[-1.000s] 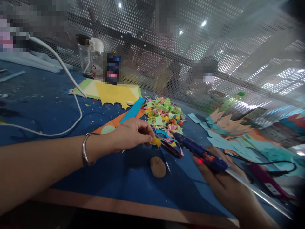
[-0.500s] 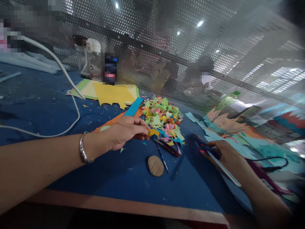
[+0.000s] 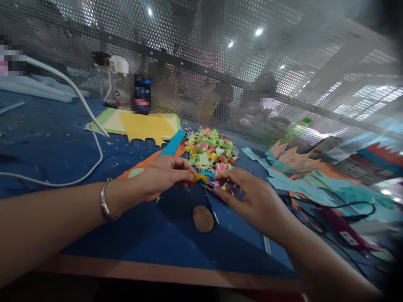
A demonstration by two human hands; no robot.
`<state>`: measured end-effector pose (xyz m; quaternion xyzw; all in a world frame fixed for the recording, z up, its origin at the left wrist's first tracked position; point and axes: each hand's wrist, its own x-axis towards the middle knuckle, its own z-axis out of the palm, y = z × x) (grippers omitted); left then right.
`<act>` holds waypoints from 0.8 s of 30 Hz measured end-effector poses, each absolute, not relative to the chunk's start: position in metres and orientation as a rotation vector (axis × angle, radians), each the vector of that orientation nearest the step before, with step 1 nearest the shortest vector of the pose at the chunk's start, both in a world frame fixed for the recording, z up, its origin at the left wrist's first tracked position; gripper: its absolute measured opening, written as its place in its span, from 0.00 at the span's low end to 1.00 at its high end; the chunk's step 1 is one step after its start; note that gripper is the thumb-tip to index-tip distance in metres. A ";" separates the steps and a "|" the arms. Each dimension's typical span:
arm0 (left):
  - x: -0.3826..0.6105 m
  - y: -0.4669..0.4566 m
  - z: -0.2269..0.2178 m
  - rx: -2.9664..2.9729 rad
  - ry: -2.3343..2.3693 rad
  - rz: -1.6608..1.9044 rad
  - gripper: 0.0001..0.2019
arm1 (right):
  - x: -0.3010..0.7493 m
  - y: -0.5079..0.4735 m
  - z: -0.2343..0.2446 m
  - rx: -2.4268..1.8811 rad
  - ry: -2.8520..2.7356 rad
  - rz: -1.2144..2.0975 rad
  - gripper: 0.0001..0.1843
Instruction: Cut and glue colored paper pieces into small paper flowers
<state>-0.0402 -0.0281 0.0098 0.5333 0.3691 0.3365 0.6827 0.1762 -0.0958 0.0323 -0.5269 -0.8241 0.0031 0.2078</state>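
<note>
My left hand [image 3: 170, 176], with a silver bangle on its wrist, is closed, pinching a small yellow paper piece [image 3: 200, 178] between thumb and fingertips. Just right of it, the metal end of a slim dark tool [image 3: 208, 186] shows, its exact kind unclear. My right hand [image 3: 248, 195] reaches over that tool's handle, thumb and forefinger apart on either side; whether it touches the handle is hidden. A thin blue stick [image 3: 216, 214] lies below, beside a brown oval disc [image 3: 203, 218]. Behind both hands is a heap of colourful paper scraps [image 3: 212, 149].
A blue paper strip [image 3: 173, 143] and orange paper [image 3: 141, 162] lie left of the heap. Yellow paper [image 3: 141, 126], two bottles [image 3: 121, 84] and a phone [image 3: 142, 94] stand or lie behind. At right are cut blue paper [image 3: 302, 186], a purple power strip [image 3: 343, 230] and cables.
My right hand has let go of the dark blue glue gun at the right and moved left to the slim tool. My left hand still pinches the yellow paper piece.
</note>
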 end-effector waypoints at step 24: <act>-0.039 -0.022 0.003 1.629 0.865 0.621 0.13 | 0.162 -0.075 0.008 -1.359 -2.014 0.545 0.14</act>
